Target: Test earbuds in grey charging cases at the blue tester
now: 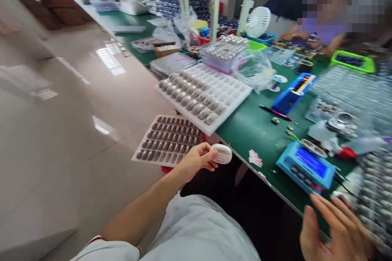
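Note:
My left hand (196, 161) is closed around a small white earbud case (222, 153) with a red-marked label, held just off the bench's near edge. Right beside it lies a low tray of dark cases (167, 139), below the bench level. A white foam tray (203, 94) on the bench holds rows of pale cases along its left side; its other pockets are bare. My right hand (335, 228) hovers open, fingers spread, at the lower right near a blue tester with a lit screen (308, 165).
The green bench (257, 128) carries a pen (275, 112), a blue holder (293, 91), clear blister trays (352, 89), bags, a white fan (258, 21) and green bins (352, 61). Another person sits at the far right. Shiny floor spreads to the left.

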Demonstrator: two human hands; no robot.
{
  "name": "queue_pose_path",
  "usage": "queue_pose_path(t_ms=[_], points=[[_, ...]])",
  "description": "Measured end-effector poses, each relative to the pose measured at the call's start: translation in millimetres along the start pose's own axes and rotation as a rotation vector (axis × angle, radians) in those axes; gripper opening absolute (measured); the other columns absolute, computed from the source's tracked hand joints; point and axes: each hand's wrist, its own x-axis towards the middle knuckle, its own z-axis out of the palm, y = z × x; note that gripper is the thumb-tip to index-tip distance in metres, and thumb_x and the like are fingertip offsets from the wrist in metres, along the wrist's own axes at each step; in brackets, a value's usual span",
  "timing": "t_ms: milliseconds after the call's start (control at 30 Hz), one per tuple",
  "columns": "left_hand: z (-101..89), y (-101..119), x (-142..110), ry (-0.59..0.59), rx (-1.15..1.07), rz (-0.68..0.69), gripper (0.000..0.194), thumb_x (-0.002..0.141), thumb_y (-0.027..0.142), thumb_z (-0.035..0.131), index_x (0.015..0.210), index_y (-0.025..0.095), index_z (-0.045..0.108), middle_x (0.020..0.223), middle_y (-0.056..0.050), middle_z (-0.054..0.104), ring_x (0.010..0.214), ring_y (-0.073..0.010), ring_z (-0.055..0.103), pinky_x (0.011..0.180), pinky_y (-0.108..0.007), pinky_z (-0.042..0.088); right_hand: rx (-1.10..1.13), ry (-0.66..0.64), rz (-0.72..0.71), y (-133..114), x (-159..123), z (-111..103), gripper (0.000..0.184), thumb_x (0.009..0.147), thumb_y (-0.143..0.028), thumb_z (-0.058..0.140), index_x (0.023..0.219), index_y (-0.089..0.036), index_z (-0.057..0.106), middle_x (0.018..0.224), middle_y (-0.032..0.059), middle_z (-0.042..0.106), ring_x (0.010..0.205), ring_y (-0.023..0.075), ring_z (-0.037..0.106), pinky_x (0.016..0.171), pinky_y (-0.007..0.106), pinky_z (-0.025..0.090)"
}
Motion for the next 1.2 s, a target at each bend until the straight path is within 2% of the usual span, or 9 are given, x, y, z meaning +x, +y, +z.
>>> queue_pose_path(t_ms=[67, 167, 367, 467, 567, 700, 833, 1000, 1200], points=[[31.8, 1.1, 13.2, -0.143, -0.017, -0.018, 0.046, 0.069, 0.049, 0.081, 0.083, 0.016, 0.052, 0.079, -0.003, 0.068, 0.065, -0.0127, 0.066, 0.054, -0.019, 0.051, -0.006, -0.01, 0.033, -22.6, 3.1, 3.6, 0.038, 0.089, -0.009, 0.064, 0.124, -0.025, 0.061, 0.104, 0.0045, 0.068, 0.093, 0.0254, 0.065, 0.09, 0.043, 0.051], [77.5, 1.2, 29.8, -0.334, 0.032, -0.021, 0.046, 0.071, 0.049, 0.08, 0.087, 0.015, 0.054, 0.081, -0.003, 0.068, 0.067, -0.0141, 0.067, 0.055, -0.02, 0.052, 0.119, -0.094, 0.184, -43.1, 20.6, 12.0, 0.024, 0.097, -0.019, 0.054, 0.12, -0.024, 0.061, 0.109, 0.0056, 0.066, 0.089, 0.0205, 0.066, 0.081, 0.034, 0.055], [131.8, 3.0, 39.3, -0.628, 0.225, 0.246, 0.032, 0.08, 0.039, 0.075, 0.096, 0.014, 0.062, 0.088, -0.004, 0.069, 0.076, -0.0134, 0.064, 0.069, -0.023, 0.051, 0.519, -0.278, 0.591, -30.0, 43.6, 7.0, 0.036, 0.094, -0.045, 0.059, 0.124, -0.024, 0.061, 0.108, 0.0053, 0.066, 0.092, 0.0203, 0.065, 0.078, 0.029, 0.056], [134.4, 3.2, 41.5, -0.693, 0.303, 0.302, 0.029, 0.084, 0.036, 0.072, 0.101, 0.015, 0.062, 0.091, -0.005, 0.071, 0.084, -0.0164, 0.066, 0.075, -0.025, 0.05, 0.674, -0.269, 0.735, -19.0, 45.7, 3.1, 0.047, 0.096, -0.051, 0.053, 0.131, -0.019, 0.054, 0.096, 0.0053, 0.067, 0.082, 0.0197, 0.066, 0.069, 0.029, 0.056], [131.7, 1.3, 47.5, -0.689, 0.286, 0.29, 0.03, 0.083, 0.035, 0.074, 0.101, 0.016, 0.06, 0.091, -0.005, 0.072, 0.083, -0.0169, 0.066, 0.074, -0.025, 0.05, 0.59, -0.197, 0.699, -12.3, 49.2, 0.5, 0.047, 0.1, -0.049, 0.046, 0.135, -0.019, 0.048, 0.095, 0.0053, 0.067, 0.082, 0.0196, 0.065, 0.067, 0.029, 0.055], [130.7, -0.6, 58.4, -0.602, 0.229, 0.262, 0.031, 0.082, 0.037, 0.074, 0.099, 0.016, 0.059, 0.089, -0.004, 0.071, 0.077, -0.0144, 0.065, 0.068, -0.022, 0.05, 0.096, 0.071, 0.294, -13.5, 56.5, -0.3, 0.023, 0.097, -0.03, 0.057, 0.118, -0.022, 0.062, 0.101, 0.0054, 0.064, 0.087, 0.0196, 0.06, 0.076, 0.033, 0.051], [129.5, -1.7, 63.8, -0.582, 0.253, 0.297, 0.033, 0.08, 0.037, 0.076, 0.098, 0.016, 0.057, 0.089, -0.004, 0.069, 0.08, -0.0159, 0.066, 0.071, -0.024, 0.051, -0.05, 0.031, 0.031, -22.5, 60.2, 12.6, 0.017, 0.095, -0.014, 0.058, 0.109, -0.019, 0.066, 0.095, 0.0052, 0.066, 0.088, 0.0201, 0.057, 0.081, 0.034, 0.049], [117.1, -5.9, 68.1, -0.554, 0.329, 0.334, 0.038, 0.079, 0.035, 0.077, 0.104, 0.019, 0.053, 0.096, -0.004, 0.066, 0.081, -0.0162, 0.066, 0.07, -0.026, 0.054, 0.03, -0.009, 0.097, -30.1, 60.7, 34.7, 0.014, 0.097, -0.013, 0.054, 0.1, -0.017, 0.066, 0.09, 0.0053, 0.066, 0.084, 0.0193, 0.057, 0.075, 0.033, 0.05], [98.1, 0.4, 95.1, -0.49, 0.326, 0.322, 0.048, 0.082, 0.037, 0.073, 0.12, 0.021, 0.05, 0.106, -0.008, 0.066, 0.085, -0.0197, 0.067, 0.072, -0.03, 0.056, -0.033, 0.048, 0.123, -4.3, 87.9, 27.2, 0.013, 0.098, -0.02, 0.053, 0.098, -0.02, 0.066, 0.088, 0.0045, 0.066, 0.084, 0.0199, 0.059, 0.076, 0.035, 0.049]])
